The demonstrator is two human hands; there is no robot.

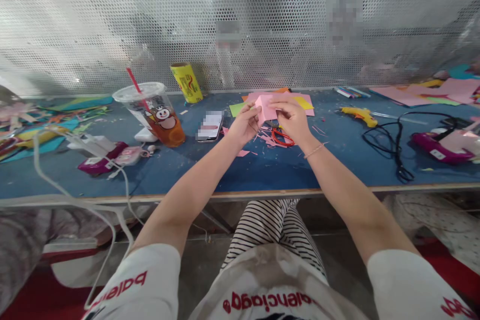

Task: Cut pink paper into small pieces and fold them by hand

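Between both hands, above the blue table, is a small piece of pink paper (266, 110) with a crease down it. My left hand (245, 122) pinches its left edge with thumb and fingers. On the other side, my right hand (293, 119) grips the right edge, fingers closed on the sheet. Below the hands lie red-handled scissors (282, 138), partly hidden, among thin pink paper scraps (265, 139). Behind them, coloured sheets of paper (305, 100) in pink, yellow, green and orange are spread in a loose pile.
Left of my hands are a phone (210, 126), a tilted plastic drink cup (161, 120) with a straw and a yellow roll (186, 83). White cables and a purple power strip (103, 159) lie further left. To the right are a yellow glue gun (359, 116) and black cord (397, 147).
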